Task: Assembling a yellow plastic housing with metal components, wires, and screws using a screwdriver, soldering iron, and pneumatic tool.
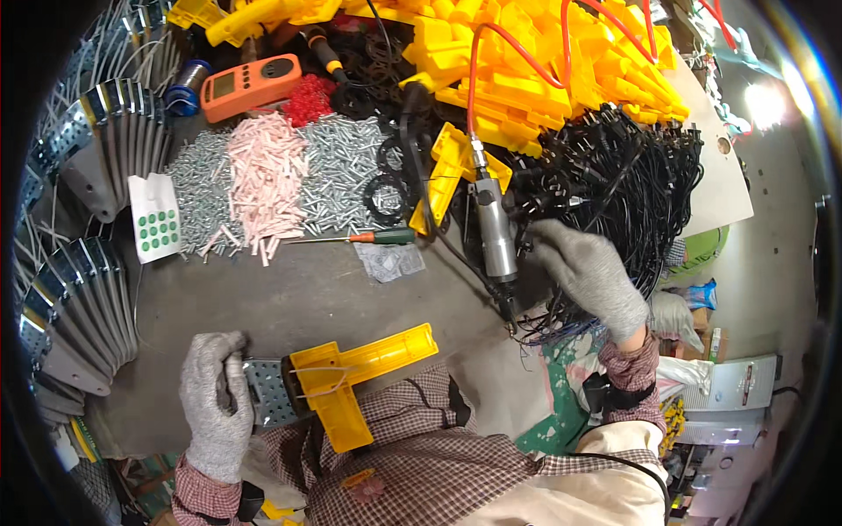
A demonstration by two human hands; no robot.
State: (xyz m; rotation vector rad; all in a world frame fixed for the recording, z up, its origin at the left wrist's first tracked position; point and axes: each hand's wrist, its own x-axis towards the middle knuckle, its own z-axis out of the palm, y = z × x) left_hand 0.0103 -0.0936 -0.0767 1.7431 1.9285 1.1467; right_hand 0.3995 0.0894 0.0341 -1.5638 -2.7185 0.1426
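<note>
My left hand (213,408), in a grey glove, is closed on the edge of a perforated metal plate (266,391). The plate is joined to a yellow T-shaped plastic housing (331,394), whose long arm points right; a pale wire loops across its middle. Both lie at the table's near edge, against my checked apron. My right hand (589,276), gloved too, reaches to the left edge of a heap of black power cords (627,193). Its fingers are bent together at the cords, and what they hold is hidden. Just left of it hangs a grey pneumatic screwdriver (495,230), bit down.
Piles of screws (338,171) and pink sleeves (263,175) lie at the back. A green-handled screwdriver (381,237) sits before them. An orange multimeter (252,86) and solder spool (186,88) stand back left. Yellow housings (500,53) fill the back; stacked metal plates (83,311) line the left.
</note>
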